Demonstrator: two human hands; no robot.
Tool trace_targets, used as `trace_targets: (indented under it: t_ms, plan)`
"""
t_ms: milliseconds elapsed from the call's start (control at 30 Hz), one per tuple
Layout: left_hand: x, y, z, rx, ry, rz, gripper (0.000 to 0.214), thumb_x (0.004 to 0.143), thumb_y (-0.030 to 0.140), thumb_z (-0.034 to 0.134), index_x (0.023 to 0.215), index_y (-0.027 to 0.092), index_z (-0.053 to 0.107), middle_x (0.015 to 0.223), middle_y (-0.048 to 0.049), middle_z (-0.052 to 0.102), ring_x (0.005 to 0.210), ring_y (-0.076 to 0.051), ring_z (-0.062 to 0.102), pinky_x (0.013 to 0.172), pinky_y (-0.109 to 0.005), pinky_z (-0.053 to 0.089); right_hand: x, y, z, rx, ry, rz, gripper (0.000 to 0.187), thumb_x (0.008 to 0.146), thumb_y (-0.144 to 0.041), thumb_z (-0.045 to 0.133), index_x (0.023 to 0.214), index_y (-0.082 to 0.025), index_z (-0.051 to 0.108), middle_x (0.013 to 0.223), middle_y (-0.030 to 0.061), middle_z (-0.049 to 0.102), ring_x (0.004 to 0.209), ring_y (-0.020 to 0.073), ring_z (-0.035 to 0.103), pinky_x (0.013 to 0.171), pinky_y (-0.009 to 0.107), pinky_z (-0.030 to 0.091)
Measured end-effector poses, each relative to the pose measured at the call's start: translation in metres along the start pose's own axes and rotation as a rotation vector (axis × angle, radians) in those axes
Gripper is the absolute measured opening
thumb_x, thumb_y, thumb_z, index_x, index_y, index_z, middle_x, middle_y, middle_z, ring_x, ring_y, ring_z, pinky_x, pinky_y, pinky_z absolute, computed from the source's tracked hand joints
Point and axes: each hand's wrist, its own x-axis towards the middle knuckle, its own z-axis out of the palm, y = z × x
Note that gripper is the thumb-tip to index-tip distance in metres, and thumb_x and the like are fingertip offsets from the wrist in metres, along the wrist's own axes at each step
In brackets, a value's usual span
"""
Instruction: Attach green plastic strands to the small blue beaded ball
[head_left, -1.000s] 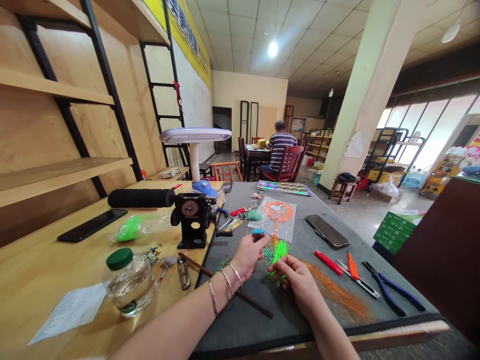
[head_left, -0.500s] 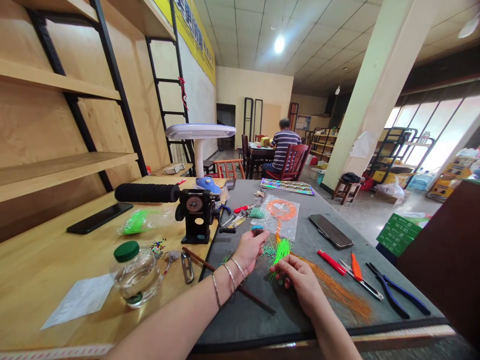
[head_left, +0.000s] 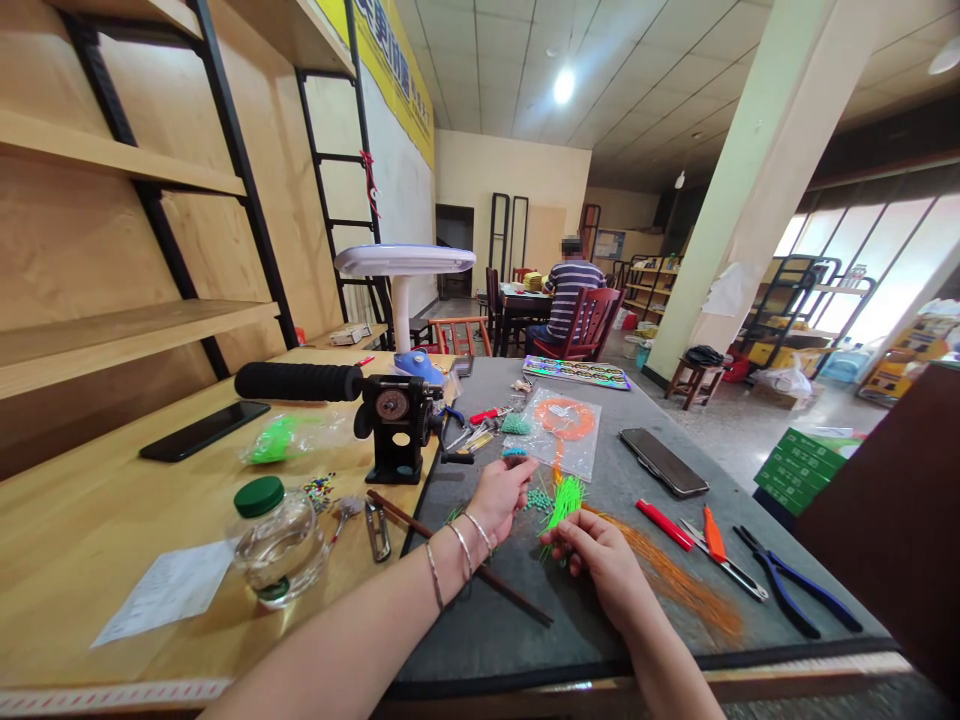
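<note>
My left hand (head_left: 504, 497), with bangles on its wrist, is closed in a pinch above the grey mat (head_left: 600, 640). What its fingertips hold, if anything, is too small to make out. Bright green thin strands (head_left: 568, 497) lie in a bundle to its right, and my right hand (head_left: 600, 550) pinches at their near end. Under and beside that hand stretches a fan of thin orange strands (head_left: 675, 575). Small turquoise beads (head_left: 538, 499) are spread between the two hands. Behind them rests a clear plastic bag (head_left: 581, 440) with a coil of orange line.
Left of the mat stand a black hand-cranked winder (head_left: 396, 440) and a water jar with a green lid (head_left: 274, 545). To the right lie a phone (head_left: 664, 461), a red pen-like tool (head_left: 664, 525), orange-handled scissors (head_left: 714, 535) and blue pliers (head_left: 795, 580). A person (head_left: 574, 295) sits farther back.
The view has shifted slightly. Both hands keep nearly the same place and pinch, and the green strands stay where they were.
</note>
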Motion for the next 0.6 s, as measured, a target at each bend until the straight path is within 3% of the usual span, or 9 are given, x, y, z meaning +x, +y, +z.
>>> trace_targets:
  t_ms: [600]
  plan:
    - [0.0008,0.0020,-0.0014,0.026,-0.022,0.004,0.037,0.053,0.035,0.081,0.064,0.015,0.051,0.050,0.0094,0.041,0.038,-0.001,0.027,0.039,-0.018,0.014,-0.0003,0.0008,-0.0003,-0.009,0.001,0.005,0.034,0.063,-0.048,0.074,0.064,-0.017,0.062,0.076,0.0068,0.073,0.060,0.0139,0.059,0.050,0.022,0.041]
